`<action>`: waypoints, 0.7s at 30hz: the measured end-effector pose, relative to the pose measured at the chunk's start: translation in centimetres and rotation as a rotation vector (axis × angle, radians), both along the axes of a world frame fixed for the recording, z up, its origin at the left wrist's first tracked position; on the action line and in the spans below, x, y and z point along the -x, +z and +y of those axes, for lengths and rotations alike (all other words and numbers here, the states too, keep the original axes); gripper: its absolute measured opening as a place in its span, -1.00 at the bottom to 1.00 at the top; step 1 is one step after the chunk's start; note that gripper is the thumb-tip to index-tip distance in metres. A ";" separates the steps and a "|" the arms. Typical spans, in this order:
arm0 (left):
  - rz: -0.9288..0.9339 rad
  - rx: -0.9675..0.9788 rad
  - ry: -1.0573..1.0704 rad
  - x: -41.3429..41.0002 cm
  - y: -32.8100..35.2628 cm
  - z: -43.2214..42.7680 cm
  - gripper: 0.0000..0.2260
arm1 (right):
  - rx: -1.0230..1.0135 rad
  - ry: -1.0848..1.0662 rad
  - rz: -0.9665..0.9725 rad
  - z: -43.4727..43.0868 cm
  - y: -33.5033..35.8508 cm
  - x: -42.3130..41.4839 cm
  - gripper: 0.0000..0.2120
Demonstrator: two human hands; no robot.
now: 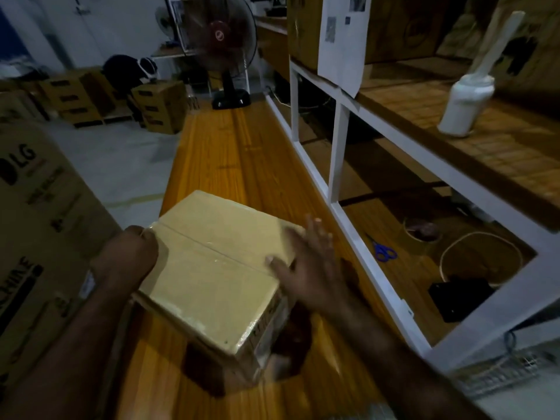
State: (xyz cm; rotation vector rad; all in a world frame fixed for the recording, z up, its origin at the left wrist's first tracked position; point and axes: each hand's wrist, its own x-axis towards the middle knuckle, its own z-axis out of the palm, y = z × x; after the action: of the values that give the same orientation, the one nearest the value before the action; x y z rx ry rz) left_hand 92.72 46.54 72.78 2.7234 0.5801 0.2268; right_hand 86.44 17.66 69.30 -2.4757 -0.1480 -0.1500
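A taped-up cardboard box sits on the long wooden table, its top flaps closed along a middle seam. My left hand grips the box's left edge, thumb on top and fingers hidden behind the side. At the box's right edge my right hand lies with fingers spread straight, the thumb touching the top near the seam.
A white-framed shelf unit runs along the table's right side, with blue scissors, a rope coil and a black object inside. A white bottle stands on its top. Large cartons stand left; a fan sits at the far end.
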 end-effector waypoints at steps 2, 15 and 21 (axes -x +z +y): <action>-0.028 -0.002 0.015 0.1 -0.4 0.0 -0.56 | -0.189 -0.089 0.255 -2.1 0.2 -2.3 -0.23; -0.446 0.439 0.149 2.5 -2.3 0.8 -0.62 | -0.445 -0.013 -0.180 -1.2 4.5 -1.9 -0.76; -0.608 0.746 0.299 6.7 -6.8 -3.5 -0.52 | -0.597 -0.007 -0.543 -1.5 6.6 -1.0 -0.91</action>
State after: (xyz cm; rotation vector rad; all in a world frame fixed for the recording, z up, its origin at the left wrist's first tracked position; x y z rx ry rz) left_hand 86.06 43.04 65.94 1.7246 0.7001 0.7159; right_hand 87.46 16.19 75.86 -1.7915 -0.2772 -0.7531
